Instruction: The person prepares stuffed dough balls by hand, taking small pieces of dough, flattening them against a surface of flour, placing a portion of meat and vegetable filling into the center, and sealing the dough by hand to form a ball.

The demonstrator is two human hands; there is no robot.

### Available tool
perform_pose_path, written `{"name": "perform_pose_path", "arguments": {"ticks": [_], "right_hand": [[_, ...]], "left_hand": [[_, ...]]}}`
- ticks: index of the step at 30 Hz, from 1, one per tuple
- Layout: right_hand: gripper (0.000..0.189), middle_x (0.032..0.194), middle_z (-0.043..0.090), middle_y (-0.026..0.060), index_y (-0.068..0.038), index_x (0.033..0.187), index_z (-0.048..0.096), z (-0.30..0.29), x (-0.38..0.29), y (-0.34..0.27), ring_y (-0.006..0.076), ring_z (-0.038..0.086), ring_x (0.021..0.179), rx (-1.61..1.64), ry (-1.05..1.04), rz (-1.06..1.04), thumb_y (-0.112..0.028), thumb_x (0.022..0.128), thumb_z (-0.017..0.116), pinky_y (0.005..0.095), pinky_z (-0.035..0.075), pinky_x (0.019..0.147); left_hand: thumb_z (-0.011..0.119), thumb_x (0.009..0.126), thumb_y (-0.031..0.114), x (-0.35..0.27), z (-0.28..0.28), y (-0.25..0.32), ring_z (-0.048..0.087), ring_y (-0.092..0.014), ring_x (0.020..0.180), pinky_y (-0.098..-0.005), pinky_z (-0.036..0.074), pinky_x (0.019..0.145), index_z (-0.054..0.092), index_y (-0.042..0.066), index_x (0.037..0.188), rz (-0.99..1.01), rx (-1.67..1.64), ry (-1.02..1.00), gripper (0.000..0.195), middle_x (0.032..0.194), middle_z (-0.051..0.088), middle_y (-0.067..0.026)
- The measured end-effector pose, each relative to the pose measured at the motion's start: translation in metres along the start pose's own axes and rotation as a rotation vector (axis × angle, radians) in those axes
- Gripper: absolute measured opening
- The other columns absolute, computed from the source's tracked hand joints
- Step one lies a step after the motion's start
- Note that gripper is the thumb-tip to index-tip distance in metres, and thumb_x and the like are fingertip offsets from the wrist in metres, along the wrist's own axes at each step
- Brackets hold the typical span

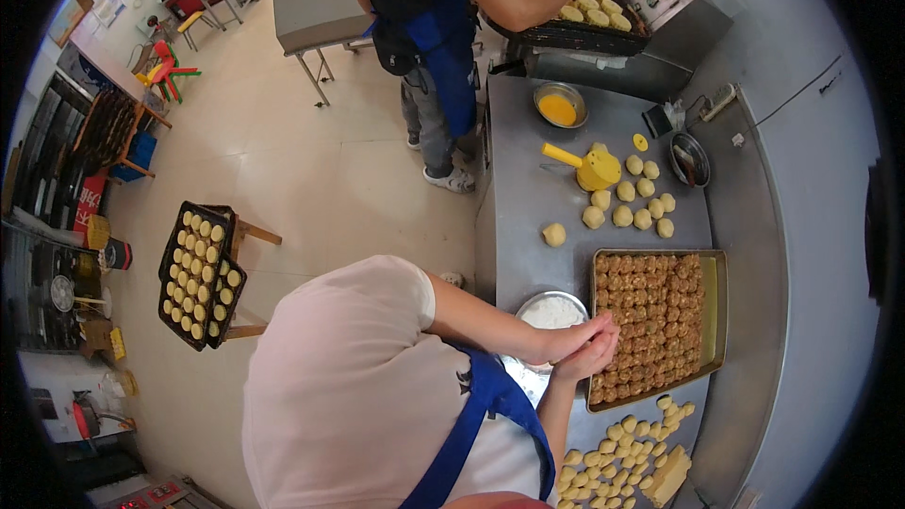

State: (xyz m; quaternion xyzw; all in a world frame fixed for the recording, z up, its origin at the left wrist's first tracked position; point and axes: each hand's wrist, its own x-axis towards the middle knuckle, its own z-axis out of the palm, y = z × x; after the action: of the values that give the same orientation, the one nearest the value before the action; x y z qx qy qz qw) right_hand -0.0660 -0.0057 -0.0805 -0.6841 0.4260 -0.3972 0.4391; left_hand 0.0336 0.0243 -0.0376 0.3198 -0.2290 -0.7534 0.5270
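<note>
My left hand and my right hand are pressed together, palms facing, at the near edge of a metal baking tray. Whatever may lie between the palms is hidden. Tight rows of brown filling balls cover most of that tray. Under my left forearm stands a metal bowl of white flour, partly covered by the arm. Small pale dough pieces lie scattered to the right of the tray, beside a larger slab of dough. Rounded dough balls sit on the tray's left.
On the steel table are a yellow-handled tool, a bowl of yellow liquid and a dark bowl with a brush. A co-worker reaches over a tray of pastries. Behind me, pastry trays rest on a wooden stand.
</note>
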Motion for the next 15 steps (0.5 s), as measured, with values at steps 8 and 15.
{"name": "perform_pose_path", "arguments": {"ticks": [8, 15], "right_hand": [[0.091, 0.108, 0.06, 0.0126, 0.002, 0.127, 0.049, -0.011, 0.029, -0.018, 0.0222, 0.054, 0.103, 0.382, 0.022, 0.08, -0.073, 0.091, 0.013, 0.0351, 0.038, 0.096], [0.028, 0.085, 0.067, 0.0073, -0.005, 0.101, 0.065, -0.062, 0.025, -0.077, 0.0286, 0.064, 0.075, -0.395, 0.2, -0.83, -0.012, 0.076, 0.075, 0.0402, 0.05, 0.075]], "left_hand": [[0.032, 0.101, 0.048, 0.037, -0.011, -0.019, 0.053, -0.009, 0.103, -0.0261, 0.042, 0.093, 0.053, 0.015, 0.115, -0.163, -0.337, -0.267, 0.042, 0.112, 0.057, -0.0002], [0.037, 0.084, 0.075, 0.044, 0.01, 0.053, 0.05, -0.023, 0.119, -0.0366, 0.038, 0.104, 0.049, 0.01, 0.125, -0.306, -0.544, -0.363, 0.077, 0.122, 0.056, -0.0095]]}}
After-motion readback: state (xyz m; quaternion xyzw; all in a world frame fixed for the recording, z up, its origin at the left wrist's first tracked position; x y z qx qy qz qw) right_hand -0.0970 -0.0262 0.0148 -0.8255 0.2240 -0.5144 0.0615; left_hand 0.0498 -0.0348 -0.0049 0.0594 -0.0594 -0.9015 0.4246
